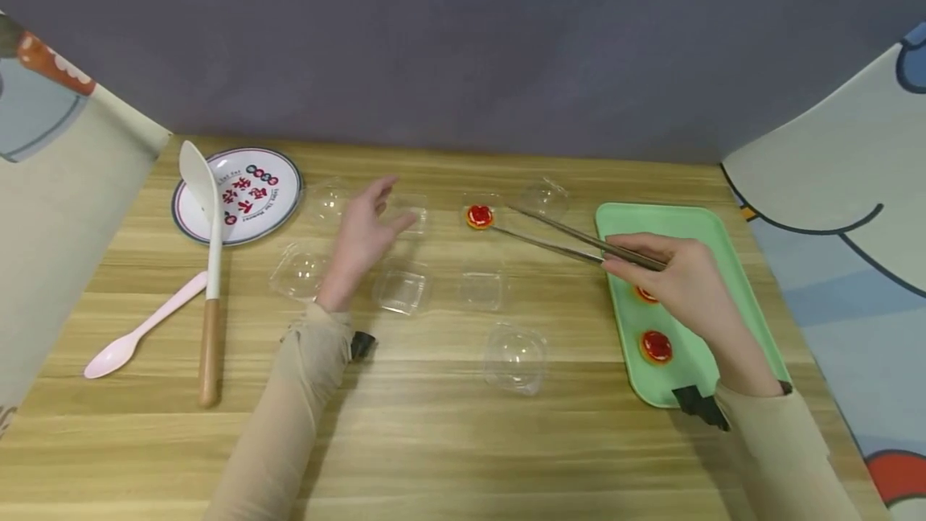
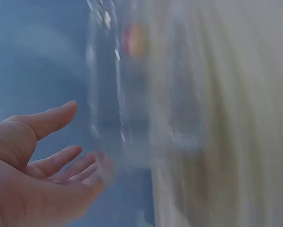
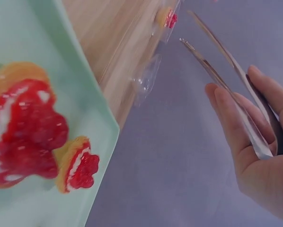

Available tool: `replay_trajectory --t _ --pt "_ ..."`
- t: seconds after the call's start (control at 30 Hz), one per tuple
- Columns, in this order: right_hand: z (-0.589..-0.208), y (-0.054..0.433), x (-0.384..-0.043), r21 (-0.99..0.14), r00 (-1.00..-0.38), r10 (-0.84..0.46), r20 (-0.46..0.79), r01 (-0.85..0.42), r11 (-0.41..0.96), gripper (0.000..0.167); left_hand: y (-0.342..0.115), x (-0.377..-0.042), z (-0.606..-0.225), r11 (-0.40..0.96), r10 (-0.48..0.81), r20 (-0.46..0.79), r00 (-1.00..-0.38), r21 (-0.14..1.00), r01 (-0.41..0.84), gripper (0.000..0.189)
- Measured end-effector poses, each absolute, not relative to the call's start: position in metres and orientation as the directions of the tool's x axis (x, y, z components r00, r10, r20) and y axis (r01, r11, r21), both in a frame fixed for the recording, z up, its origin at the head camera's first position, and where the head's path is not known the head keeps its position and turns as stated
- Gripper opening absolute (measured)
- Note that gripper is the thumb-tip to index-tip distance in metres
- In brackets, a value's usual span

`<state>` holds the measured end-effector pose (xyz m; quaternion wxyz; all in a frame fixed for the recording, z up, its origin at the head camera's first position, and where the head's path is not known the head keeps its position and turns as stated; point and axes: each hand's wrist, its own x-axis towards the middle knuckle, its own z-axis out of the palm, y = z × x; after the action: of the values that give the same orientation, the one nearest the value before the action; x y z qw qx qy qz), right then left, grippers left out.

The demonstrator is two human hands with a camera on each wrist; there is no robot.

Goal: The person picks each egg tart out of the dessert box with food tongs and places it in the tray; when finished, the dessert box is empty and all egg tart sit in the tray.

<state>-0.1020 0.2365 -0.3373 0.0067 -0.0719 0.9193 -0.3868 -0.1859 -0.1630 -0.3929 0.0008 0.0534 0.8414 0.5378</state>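
Note:
My right hand (image 1: 676, 280) holds long metal tweezers (image 1: 557, 248) above the left edge of a green tray (image 1: 687, 219). The tips of the tweezers stand apart, with nothing between them in the right wrist view. Just left of the tips, a small red-topped tart (image 1: 479, 216) sits in a clear plastic box. Two more tarts (image 1: 656, 346) show on the tray, one partly hidden by my hand. My left hand (image 1: 364, 239) hovers with loose fingers beside a clear box (image 1: 414, 217) and holds nothing; the left wrist view is blurred.
Several other clear boxes and domed lids (image 1: 515, 358) lie around the middle of the wooden table (image 1: 434, 441). On the left are a patterned plate (image 1: 282, 183), a white ladle with a wooden handle (image 1: 211, 344) across it, and a pink spoon (image 1: 145, 328). A dark panel stands behind.

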Motion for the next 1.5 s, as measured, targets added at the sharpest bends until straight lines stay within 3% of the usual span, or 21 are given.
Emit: replay_trajectory --t 0.37,0.53,0.87,1.5 --pt "-0.33 0.223 -0.125 -0.671 -0.977 -0.213 -0.009 -0.152 0.726 0.042 -0.116 -0.192 -0.39 0.331 0.203 -0.012 -0.979 0.942 0.057 0.073" --pt "-0.328 0.221 -0.131 -0.654 -0.969 -0.247 -0.021 -0.173 0.736 0.042 -0.103 -0.193 -0.393 0.376 0.23 -0.074 -0.97 0.927 0.019 0.077" --pt "-0.324 0.213 -0.146 -0.62 -0.951 -0.307 -0.033 -0.221 0.753 0.04 -0.09 -0.197 -0.399 0.477 0.23 -0.103 -0.968 0.879 0.019 0.074" --pt "-0.328 0.207 -0.156 -0.597 -0.914 -0.403 0.033 -0.342 0.726 0.031 -0.082 -0.202 -0.405 0.418 0.256 -0.173 -0.951 0.907 -0.053 0.086"
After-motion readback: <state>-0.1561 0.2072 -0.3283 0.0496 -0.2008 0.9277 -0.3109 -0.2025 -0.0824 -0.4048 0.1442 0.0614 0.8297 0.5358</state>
